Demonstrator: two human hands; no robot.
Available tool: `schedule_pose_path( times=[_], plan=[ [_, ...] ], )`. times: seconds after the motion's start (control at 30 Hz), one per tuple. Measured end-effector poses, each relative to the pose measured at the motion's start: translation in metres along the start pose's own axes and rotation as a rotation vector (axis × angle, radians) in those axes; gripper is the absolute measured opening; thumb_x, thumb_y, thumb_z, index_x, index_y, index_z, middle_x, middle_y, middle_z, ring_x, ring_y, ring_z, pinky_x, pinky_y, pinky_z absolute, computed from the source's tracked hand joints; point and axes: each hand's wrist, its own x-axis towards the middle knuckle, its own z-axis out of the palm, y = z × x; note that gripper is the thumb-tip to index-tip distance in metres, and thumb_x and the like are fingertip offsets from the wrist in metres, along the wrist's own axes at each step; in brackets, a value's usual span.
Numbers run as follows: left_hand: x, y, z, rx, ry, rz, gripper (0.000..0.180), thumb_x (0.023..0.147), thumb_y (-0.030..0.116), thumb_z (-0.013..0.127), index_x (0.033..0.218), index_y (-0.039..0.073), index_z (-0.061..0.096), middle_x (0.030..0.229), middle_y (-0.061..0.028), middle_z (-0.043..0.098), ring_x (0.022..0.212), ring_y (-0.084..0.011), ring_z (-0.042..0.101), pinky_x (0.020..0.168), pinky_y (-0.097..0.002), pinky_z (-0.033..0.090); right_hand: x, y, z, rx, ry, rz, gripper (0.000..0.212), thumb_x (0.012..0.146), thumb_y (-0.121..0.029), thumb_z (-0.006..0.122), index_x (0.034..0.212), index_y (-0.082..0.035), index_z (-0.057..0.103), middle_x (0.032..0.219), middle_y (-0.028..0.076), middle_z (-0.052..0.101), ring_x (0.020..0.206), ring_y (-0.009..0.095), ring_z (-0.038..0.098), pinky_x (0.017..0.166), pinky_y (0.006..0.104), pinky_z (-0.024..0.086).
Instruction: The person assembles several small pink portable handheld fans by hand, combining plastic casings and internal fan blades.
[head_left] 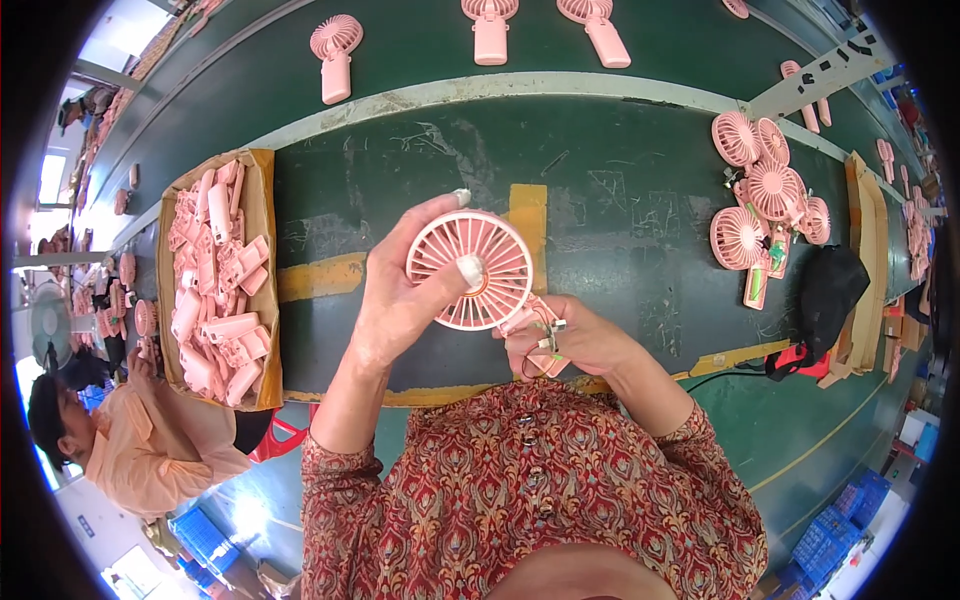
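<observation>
- Fan head (505, 283) sits near centre, your left hand (397, 275) clamped on it.
- Your right hand (580, 338) grips its wired handle (547, 364).
- Pink casings (222, 265) lie left; more fans (775, 190) cluster right.

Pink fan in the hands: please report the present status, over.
Left hand grips pink fan by round head. Right hand holds lower part, wires exposed. Carton to left, fan pile to right, both apart from hands.
</observation>
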Motion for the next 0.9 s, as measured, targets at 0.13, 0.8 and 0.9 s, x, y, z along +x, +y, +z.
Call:
schedule_pose_path(
  times=[0.13, 0.8, 0.9],
  plan=[
    [0.004, -0.001, 0.000, 0.051, 0.006, 0.006, 0.054, 0.077, 0.013, 0.071, 0.124, -0.002, 0.048, 0.102, -0.0086, 0.063, 0.091, -0.0110, 0.058, 0.081, -0.0260, 0.048, -0.003, 0.001, 0.004, -0.075, 0.040, -0.153, 0.020, 0.087, -0.012, 0.062, 0.104, -0.004, 0.057, 0.079, 0.006, 0.063, 0.068, 0.011, 0.062, 0.061, 0.0244, 0.051],
    [0.013, -0.011, -0.005, 0.077, -0.023, -0.035, 0.053, 0.078, 0.016, 0.072, 0.123, -0.001, 0.050, 0.102, -0.0089, 0.063, 0.090, -0.0116, 0.059, 0.081, -0.0266, 0.049, -0.002, -0.005, 0.013, -0.239, 0.157, -0.115, 0.027, 0.090, -0.025, 0.058, 0.104, -0.002, 0.055, 0.079, 0.006, 0.063, 0.067, 0.010, 0.060, 0.056, 0.0225, 0.047],
    [0.016, -0.013, -0.005, 0.084, -0.042, -0.033, 0.052, 0.078, 0.016, 0.071, 0.123, -0.001, 0.050, 0.102, -0.0087, 0.063, 0.091, -0.0108, 0.058, 0.082, -0.0261, 0.048, 0.000, -0.008, 0.018, -0.315, 0.249, -0.091, 0.028, 0.091, -0.028, 0.056, 0.100, -0.002, 0.057, 0.075, 0.005, 0.061, 0.066, 0.009, 0.059, 0.055, 0.0228, 0.046]
  ],
)
